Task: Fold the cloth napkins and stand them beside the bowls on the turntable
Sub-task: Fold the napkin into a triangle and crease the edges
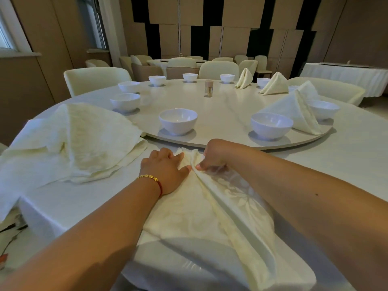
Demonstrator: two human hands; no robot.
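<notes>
Left hand (165, 171) presses flat on the napkin (201, 208); right hand (212, 157) pinches its centre fold. A loosened grip would likely collapse the pleat.

I found no writing, label, brand, number or sign that I could read anywhere in the view. The small jar (209, 88) standing on the turntable (220, 114), well beyond the fingers (178, 157), showed no legible print at that size.
</notes>
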